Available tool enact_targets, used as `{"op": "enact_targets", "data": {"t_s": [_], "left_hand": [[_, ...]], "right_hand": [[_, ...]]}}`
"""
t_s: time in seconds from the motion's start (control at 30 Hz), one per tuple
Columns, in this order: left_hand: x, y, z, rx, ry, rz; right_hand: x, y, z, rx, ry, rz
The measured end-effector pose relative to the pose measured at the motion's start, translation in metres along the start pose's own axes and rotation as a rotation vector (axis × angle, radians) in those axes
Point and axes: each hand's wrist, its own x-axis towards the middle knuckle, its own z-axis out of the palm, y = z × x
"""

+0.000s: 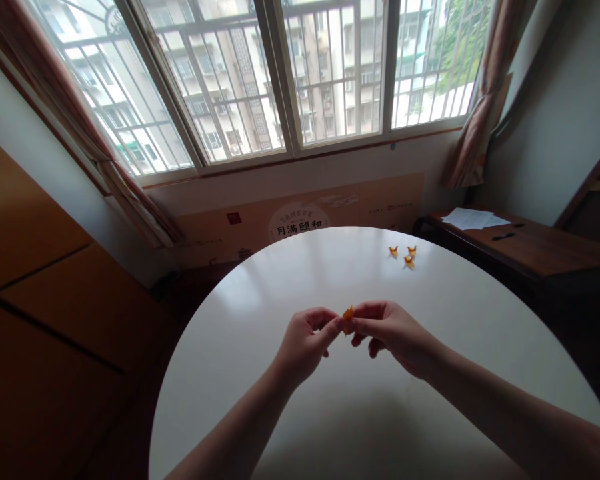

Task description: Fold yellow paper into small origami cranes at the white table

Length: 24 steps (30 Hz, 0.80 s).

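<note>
Between my two hands is a small orange folded paper piece (349, 320), held up over the white round table (220, 393). My left hand (307, 340) pinches its left side between thumb and forefinger. From the other side, my right hand (387, 330) grips it with thumb and forefinger, the other fingers curled below. Much of the piece is hidden behind the fingertips. Farther back on the tabletop stand three small orange folded paper birds, one at the left (393, 251), one at the right (412, 251) and one in front (409, 262).
A brown wooden desk (545, 243) with white paper sheets (475, 219) on it stands at the right. Orange-brown cabinets (40, 280) are on the left. Behind the table are a printed box (300, 213), a barred window (240, 80) and tied curtains (490, 100).
</note>
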Motion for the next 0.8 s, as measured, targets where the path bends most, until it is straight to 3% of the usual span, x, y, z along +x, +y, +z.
{"op": "enact_targets", "data": {"t_s": [0.23, 0.47, 0.8], "left_hand": [[0.0005, 0.0014, -0.0034, 0.102, -0.022, -0.017], [-0.0013, -0.0019, -0.0048, 0.356, 0.062, 0.125], [-0.0022, -0.0017, -0.0034, 0.299, 0.072, 0.131]], "right_hand": [[-0.0005, 0.0004, 0.0, -0.056, 0.012, -0.016], [-0.0005, 0.0007, 0.001, -0.059, 0.014, -0.01], [0.0025, 0.0022, -0.0006, -0.061, -0.003, 0.027]]}}
